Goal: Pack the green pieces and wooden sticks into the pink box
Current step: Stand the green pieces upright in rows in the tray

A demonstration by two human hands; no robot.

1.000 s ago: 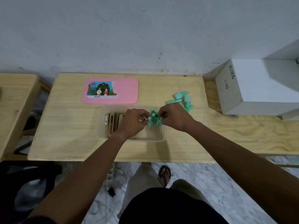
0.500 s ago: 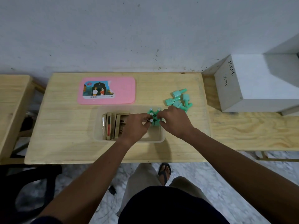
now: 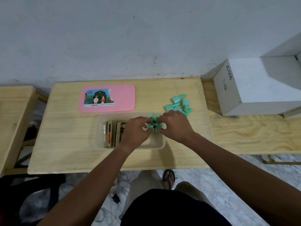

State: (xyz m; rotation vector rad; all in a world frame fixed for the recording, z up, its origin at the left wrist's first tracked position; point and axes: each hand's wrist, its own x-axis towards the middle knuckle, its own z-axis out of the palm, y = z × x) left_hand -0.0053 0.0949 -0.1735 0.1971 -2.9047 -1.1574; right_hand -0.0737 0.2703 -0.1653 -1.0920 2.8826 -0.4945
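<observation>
A second wooden table (image 3: 14, 119) pokes in at far left. On the main table (image 3: 68, 144), against a scuffed pale wall (image 3: 114, 38), the pink lid (image 3: 123, 98) lies flat at the back. Just in front sits the open box (image 3: 99, 141), with wooden sticks (image 3: 110, 134) stacked on edge in its left half. Over its right half, the left hand (image 3: 136, 132) and right hand (image 3: 176, 126) pinch a green cluster (image 3: 154, 123) between curled fingertips. Loose green pieces (image 3: 178, 103) lie near the box's far right corner. A white carton (image 3: 260, 88) stands on the bench (image 3: 252, 136).
</observation>
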